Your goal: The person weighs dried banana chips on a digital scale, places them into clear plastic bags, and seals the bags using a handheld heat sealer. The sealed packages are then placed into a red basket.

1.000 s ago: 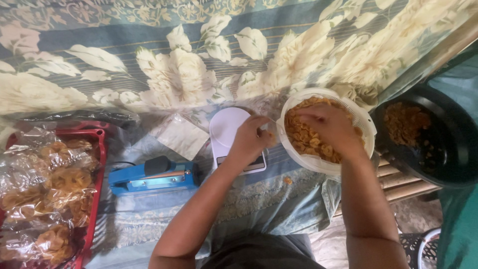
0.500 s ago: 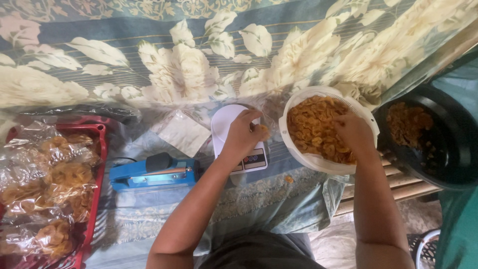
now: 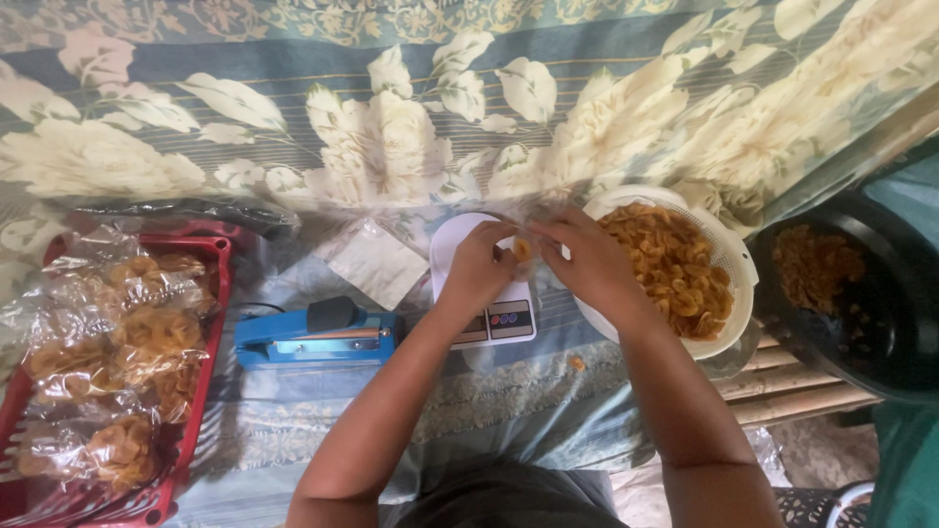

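Pinching fried snacks (image 3: 523,248) over a white scale (image 3: 483,284), both hands (image 3: 479,264) (image 3: 587,262) work left of a snack-filled white bowl (image 3: 738,269).

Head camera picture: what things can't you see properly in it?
- White scale: its platform is mostly covered by the left hand and right hand.
- Clear bag between the hands: too see-through to trace.
- Black tub: cut off by the right edge.
- Red tray: cut off by the left and bottom edges; filled bags hide its floor.
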